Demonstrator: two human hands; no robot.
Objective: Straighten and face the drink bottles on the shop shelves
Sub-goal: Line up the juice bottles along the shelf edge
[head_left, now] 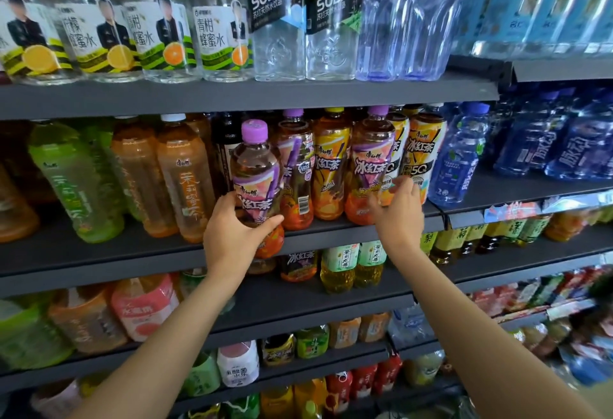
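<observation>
- My left hand (232, 236) has its grip clamped round the lower half of a purple-capped iced tea bottle (255, 173); thumb on the right side of the label, fingers curled behind on the left
- That bottle is out in front of the row on the second shelf (132, 252), its base past the front edge; it leans slightly to the left; clear plastic, amber tea, a purple and pink label with large white characters facing me, a lilac cap on top
- My right hand (398, 209) is up at the next purple-capped bottle (371, 166); its grip is apart, fingers spread and loosely bent at the lower label; whether the fingertips actually touch the bottle I cannot tell
- This second bottle stands upright at the shelf front, its label turned to me; same purple band and white characters, orange fruit printed near the base
- Between the two stand a bottle with its barcode side facing out (297, 173) and a yellow-capped iced tea bottle (331, 166) with an orange label
- Just right of my right hand stand yellow and black labelled tea bottles (423, 153), then a blue water bottle (459, 156)
- To the left stand pale orange tea bottles (185, 176) and a green tea bottle (73, 179), all tilted by the wide lens
- The shelf above holds clear soda water bottles (278, 20) with black labels
</observation>
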